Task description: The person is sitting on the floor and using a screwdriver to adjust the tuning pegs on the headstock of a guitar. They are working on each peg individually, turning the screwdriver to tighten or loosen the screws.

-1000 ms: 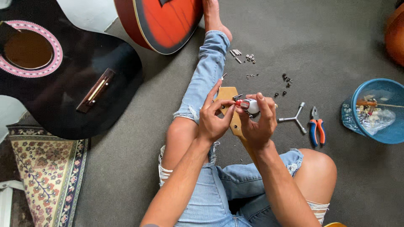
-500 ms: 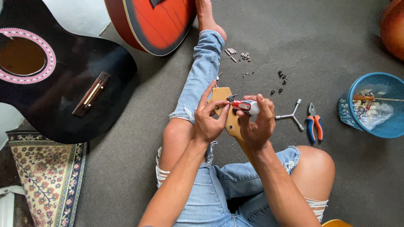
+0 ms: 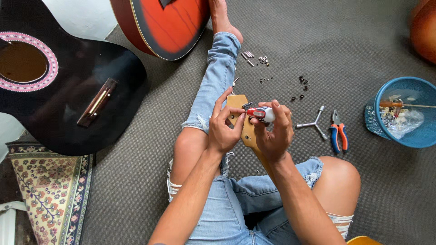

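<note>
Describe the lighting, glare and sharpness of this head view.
Head view: soft, even daylight; faint shadows under the Y-shaped metal wrench on the grey carpet. Mild sheen on the glossy black guitar body. Both hands, left and right, sharp around the red-and-white screwdriver; no motion blur.

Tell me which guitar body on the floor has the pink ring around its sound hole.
The black guitar body at the left, lying flat. Its sound hole has a pink patterned ring. The red-orange sunburst body at the top shows no sound hole.
</note>
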